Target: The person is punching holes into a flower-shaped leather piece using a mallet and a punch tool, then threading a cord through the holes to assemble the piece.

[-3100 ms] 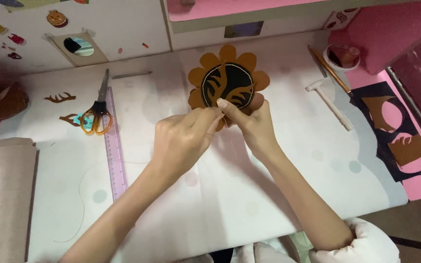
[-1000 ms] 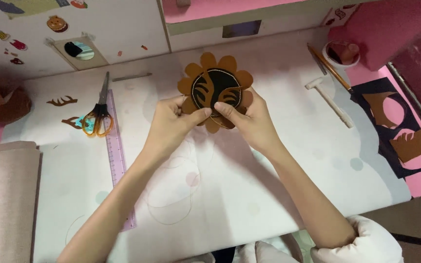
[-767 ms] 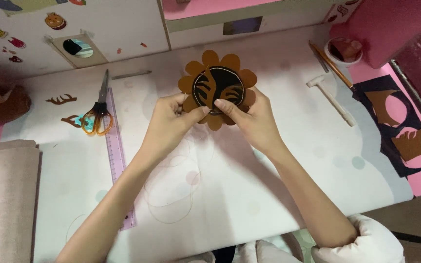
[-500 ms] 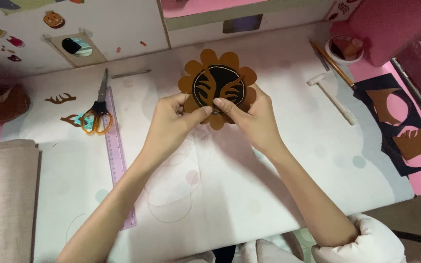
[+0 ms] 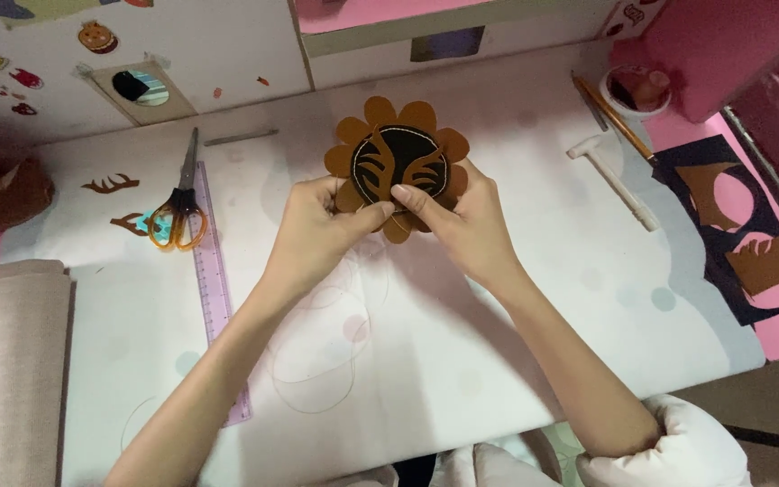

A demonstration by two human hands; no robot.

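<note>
Both hands meet over the middle of the white table (image 5: 498, 361), holding a brown flower-shaped felt piece (image 5: 398, 167) just above the surface. The piece has rounded petals around a black disc (image 5: 401, 162) that carries brown stripe cut-outs and a pale stitched line along its rim. The left hand (image 5: 313, 230) grips the piece at its lower left edge, thumb and forefinger pinched on the petals there; the other fingers curl underneath. The right hand (image 5: 462, 221) grips the lower right, thumb pressed on the front near the disc's lower rim, remaining fingers behind the felt (whether it also pinches a needle cannot be told). A thin thread (image 5: 317, 361) lies in loose loops on the table below the hands, between the forearms. Well to the left: orange-handled scissors (image 5: 180, 203), blades pointing away from the person, their handles touching the top of a translucent purple ruler (image 5: 218, 298) that runs lengthwise toward the near edge. Beside the scissors, two small brown antler-shaped cut-outs (image 5: 110, 184). To the right, apart from the hands: a small white hammer-like tool (image 5: 610, 176), and past it a dark felt sheet (image 5: 723, 230) with round holes cut out and brown scraps on top. A small white cup (image 5: 635, 90) sits at the far right, a long pencil-like stick (image 5: 610, 117) lying next to it.
</note>
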